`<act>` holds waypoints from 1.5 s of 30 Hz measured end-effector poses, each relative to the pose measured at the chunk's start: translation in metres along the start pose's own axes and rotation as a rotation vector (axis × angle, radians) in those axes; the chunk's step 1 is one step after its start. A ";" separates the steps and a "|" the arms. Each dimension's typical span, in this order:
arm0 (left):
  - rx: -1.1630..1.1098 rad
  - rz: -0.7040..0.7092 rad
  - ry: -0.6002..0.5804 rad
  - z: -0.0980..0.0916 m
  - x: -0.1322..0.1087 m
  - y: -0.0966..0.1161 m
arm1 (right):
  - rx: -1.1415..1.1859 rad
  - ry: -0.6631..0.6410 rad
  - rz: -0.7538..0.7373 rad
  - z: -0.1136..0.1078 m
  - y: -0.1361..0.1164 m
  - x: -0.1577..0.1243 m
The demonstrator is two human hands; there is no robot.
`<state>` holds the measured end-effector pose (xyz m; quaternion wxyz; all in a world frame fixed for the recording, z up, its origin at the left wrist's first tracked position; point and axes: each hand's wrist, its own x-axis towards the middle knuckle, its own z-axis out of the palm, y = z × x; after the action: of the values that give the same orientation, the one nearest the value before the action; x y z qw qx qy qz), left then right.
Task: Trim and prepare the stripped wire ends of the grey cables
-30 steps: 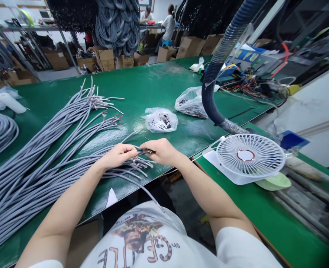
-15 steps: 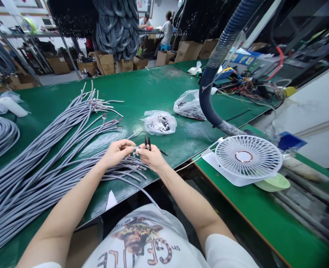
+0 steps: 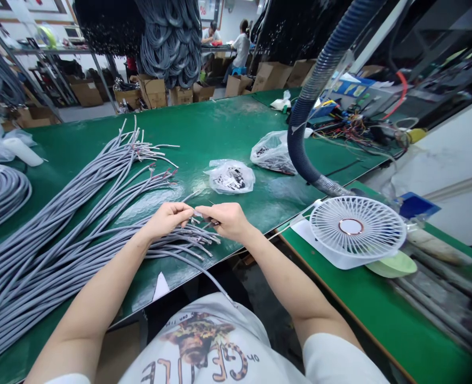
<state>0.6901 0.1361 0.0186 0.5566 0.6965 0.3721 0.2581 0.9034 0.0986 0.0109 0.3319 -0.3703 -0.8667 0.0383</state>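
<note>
At the center of the frame, we see the left hand (image 3: 169,218) pinching a small pale piece (image 3: 197,213) as the right hand (image 3: 230,220), just beside it, curls around a dark tool (image 3: 216,223) mostly hidden from us. Gray cables (image 3: 71,266) fill the left; beyond, we spot a plastic bag (image 3: 231,177) above center and two people (image 3: 241,49) at upper center.

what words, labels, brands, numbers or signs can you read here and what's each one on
"%": in red, on the white framed wall sign at the back; nothing else on it can be read surely.
"G": a large letter on the wearer's white printed cloth shirt; the other letters are too creased and distorted to read surely.
Brown cardboard boxes: marks too small and blurred to read.
</note>
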 end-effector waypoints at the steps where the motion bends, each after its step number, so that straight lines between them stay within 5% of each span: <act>1: 0.009 -0.009 -0.017 0.000 0.000 0.001 | -0.048 -0.017 -0.025 0.000 0.000 0.001; 7: 0.140 -0.002 -0.133 0.003 -0.002 0.007 | 0.079 -0.099 0.146 -0.001 -0.011 0.011; 12: 0.177 0.017 -0.238 0.006 -0.004 0.009 | 0.616 -0.040 0.500 0.010 -0.003 0.019; 17: -0.020 -0.022 -0.022 0.003 0.000 0.006 | 1.134 0.184 0.818 0.036 0.003 0.019; 23: -0.125 0.036 0.121 0.002 0.007 -0.003 | 0.760 0.422 0.634 0.040 -0.019 0.013; 29: 0.239 0.184 0.082 0.012 0.004 -0.010 | 0.301 0.230 0.357 0.012 -0.019 0.017; 32: 0.470 0.289 0.055 0.017 0.003 -0.014 | 0.132 0.077 0.334 0.009 -0.011 0.023; 37: 0.624 0.392 0.026 0.020 0.006 -0.026 | 0.041 -0.072 0.322 0.013 -0.009 0.022; 45: 0.365 0.396 0.000 0.016 0.009 -0.026 | 0.195 0.042 0.403 0.015 0.001 0.023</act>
<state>0.7024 0.1367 -0.0108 0.3603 0.8445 0.2689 0.2908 0.8839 0.1176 0.0118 0.3697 -0.5028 -0.7604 0.1796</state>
